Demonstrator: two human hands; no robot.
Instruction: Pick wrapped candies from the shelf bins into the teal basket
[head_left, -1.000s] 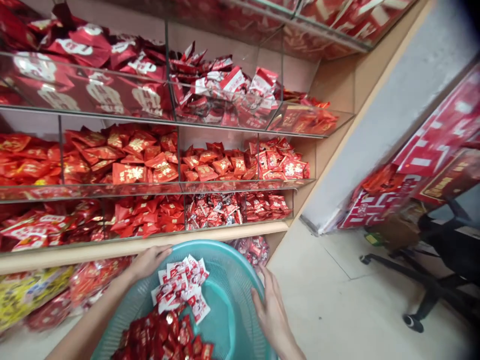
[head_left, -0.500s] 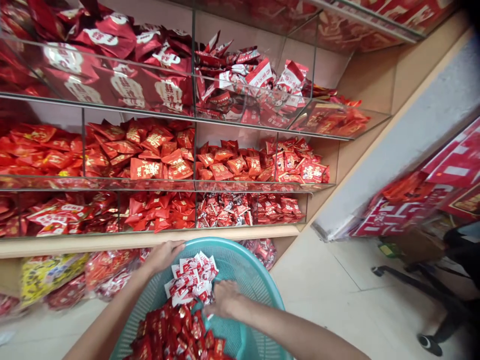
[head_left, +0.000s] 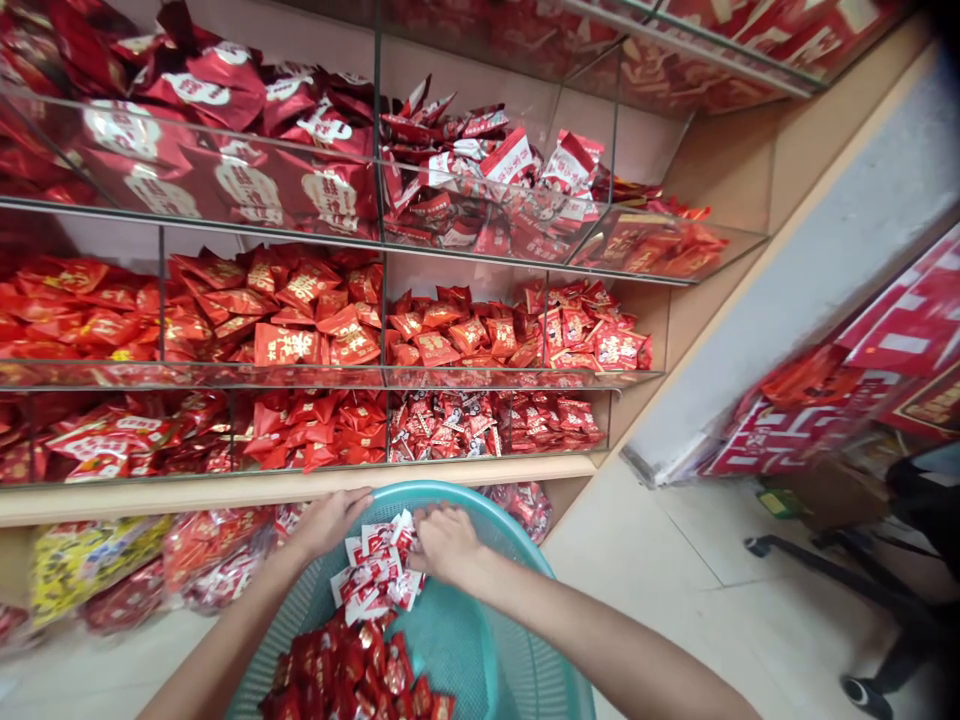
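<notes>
A teal plastic basket [head_left: 525, 580] stands below the shelf edge. My left hand [head_left: 332, 522] is closed over its far left rim. Inside lie small white-and-red packets [head_left: 369, 575] in a heap, with a pile of dark red shiny packets [head_left: 337, 660] on the near side. My right hand [head_left: 448, 543] is down in the basket at the right of the white heap. Its fingers are curled around some of the white-and-red packets, and the fingertips are partly hidden.
Ahead rises a shelf [head_left: 480, 470] with glass-fronted compartments full of red packets [head_left: 319, 335]. Bagged goods, one a yellow bag [head_left: 90, 560], lie under it. A wheeled chair base [head_left: 840, 580] and red bags [head_left: 795, 410] are at right.
My right hand has moved away from me inside the basket, toward the far rim, and the white packets beside it have shifted. My left hand stays at the rim.
</notes>
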